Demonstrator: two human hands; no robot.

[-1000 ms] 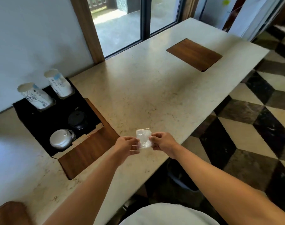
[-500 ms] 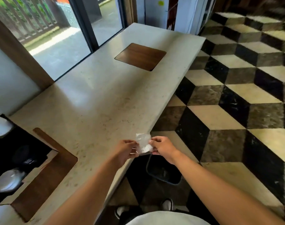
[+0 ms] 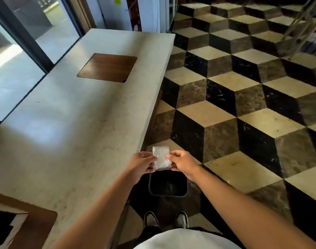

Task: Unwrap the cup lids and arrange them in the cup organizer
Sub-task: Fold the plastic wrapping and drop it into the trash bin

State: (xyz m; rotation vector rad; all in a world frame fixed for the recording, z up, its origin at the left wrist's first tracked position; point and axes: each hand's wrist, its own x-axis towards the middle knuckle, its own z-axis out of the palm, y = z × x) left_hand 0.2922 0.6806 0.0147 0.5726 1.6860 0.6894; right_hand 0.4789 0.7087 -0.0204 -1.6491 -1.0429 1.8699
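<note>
A small clear plastic wrapper is pinched between both hands, just past the counter's front edge and above a black bin. My left hand grips its left side and my right hand grips its right side. Whether a lid is inside the wrapper cannot be told. Only a dark corner of the cup organizer recess shows at the bottom left, with its wooden cover beside it. The cups and lids are out of view.
The beige stone counter runs along the left, with a wooden inset panel further back. A black waste bin stands on the patterned tile floor under my hands. My shoes show below.
My view has swung right, away from the organizer toward the floor. Both hands have carried the wrapper from over the counter to above the bin.
</note>
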